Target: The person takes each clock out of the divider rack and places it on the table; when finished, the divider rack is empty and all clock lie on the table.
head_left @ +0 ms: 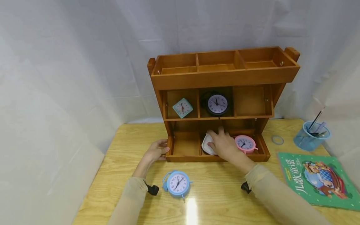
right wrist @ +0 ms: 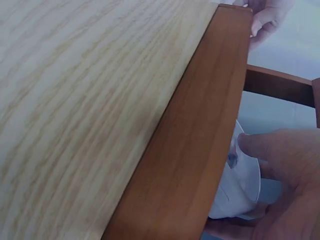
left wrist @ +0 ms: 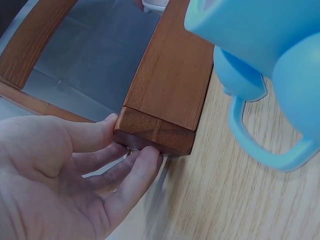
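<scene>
Glossy wooden table [head_left: 216, 187], brown rack [head_left: 225, 77], green book [head_left: 320, 181]; pale sheeting [head_left: 211, 25] behind

Both arms in long plain beige sleeves, thin-looking fabric: left sleeve [head_left: 125, 198], right sleeve [head_left: 278, 190]. Right cuff [head_left: 256, 172] is creased and gathered; left cuff [head_left: 138, 180] ends short of the wrist. Small black camera unit at each wrist, left unit [head_left: 153, 190] stubby and rounded, right unit [head_left: 246, 187] partly hidden by the sleeve. Left hand [head_left: 154, 151] and right hand [head_left: 223, 144] are bare.
</scene>
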Demonstrator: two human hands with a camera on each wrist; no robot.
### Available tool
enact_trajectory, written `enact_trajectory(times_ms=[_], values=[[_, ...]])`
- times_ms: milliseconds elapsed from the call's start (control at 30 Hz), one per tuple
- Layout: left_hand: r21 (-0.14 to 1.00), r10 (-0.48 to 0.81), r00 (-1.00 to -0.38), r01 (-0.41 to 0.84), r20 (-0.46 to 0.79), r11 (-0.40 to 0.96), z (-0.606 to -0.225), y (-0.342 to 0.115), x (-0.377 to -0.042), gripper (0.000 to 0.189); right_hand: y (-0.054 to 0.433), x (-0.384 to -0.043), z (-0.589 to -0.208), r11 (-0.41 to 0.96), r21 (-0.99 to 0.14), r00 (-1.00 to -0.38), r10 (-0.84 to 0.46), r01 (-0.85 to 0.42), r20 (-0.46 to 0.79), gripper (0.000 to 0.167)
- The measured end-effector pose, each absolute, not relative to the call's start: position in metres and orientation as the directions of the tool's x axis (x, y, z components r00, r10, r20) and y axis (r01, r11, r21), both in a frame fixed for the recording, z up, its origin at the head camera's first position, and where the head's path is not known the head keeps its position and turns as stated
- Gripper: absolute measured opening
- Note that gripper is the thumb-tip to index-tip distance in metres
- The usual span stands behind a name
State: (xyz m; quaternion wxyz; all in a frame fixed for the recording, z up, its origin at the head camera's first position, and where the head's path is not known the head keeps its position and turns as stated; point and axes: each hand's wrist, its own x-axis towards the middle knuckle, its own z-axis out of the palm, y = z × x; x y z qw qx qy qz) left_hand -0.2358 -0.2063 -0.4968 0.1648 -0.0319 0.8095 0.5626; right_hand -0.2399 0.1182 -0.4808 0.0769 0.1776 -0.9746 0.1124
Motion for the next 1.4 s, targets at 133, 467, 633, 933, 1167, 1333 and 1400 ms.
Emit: enact_trajectory(times_ms=[133, 467, 633, 933, 1167, 1333, 1400], values=[[0.900, 0.135, -0.944, -0.235, -0.301, 0.366, -0.497, -0.208, -0.236, 0.055, 0.120, -0.239, -0.475, 0.899, -0.242, -0.927, -0.327, -0.366, 0.185, 0.049], [0.901, 0.146, -0.943, -0.228, -0.298, 0.369, -0.497, -0.208, -0.236, 0.055, 0.125, -0.240, -0.462, 0.822, -0.402, -0.914, -0.386, -0.402, 0.124, 0.045], [0.900, 0.150, -0.941, -0.230, -0.302, 0.370, -0.497, -0.209, -0.235, 0.055, 0.127, -0.242, -0.457, 0.748, -0.539, -0.899, -0.435, -0.387, 0.041, 0.048], [0.901, 0.149, -0.942, -0.229, -0.300, 0.370, -0.498, -0.209, -0.235, 0.055, 0.129, -0.248, -0.462, 0.694, -0.610, -0.867, -0.497, -0.383, -0.021, 0.055], [0.903, 0.152, -0.942, -0.227, -0.299, 0.365, -0.500, -0.208, -0.235, 0.055, 0.140, -0.249, -0.467, 0.594, -0.771, -0.902, -0.428, -0.231, -0.060, 0.058], [0.898, 0.141, -0.943, -0.233, -0.303, 0.372, -0.499, -0.208, -0.236, 0.055, 0.146, -0.246, -0.460, 0.400, -0.913, -0.906, -0.411, -0.082, -0.098, 0.059], [0.897, 0.139, -0.942, -0.235, -0.305, 0.374, -0.498, -0.207, -0.236, 0.055, 0.149, -0.246, -0.459, 0.300, -0.954, -0.902, -0.415, -0.011, -0.120, 0.060]])
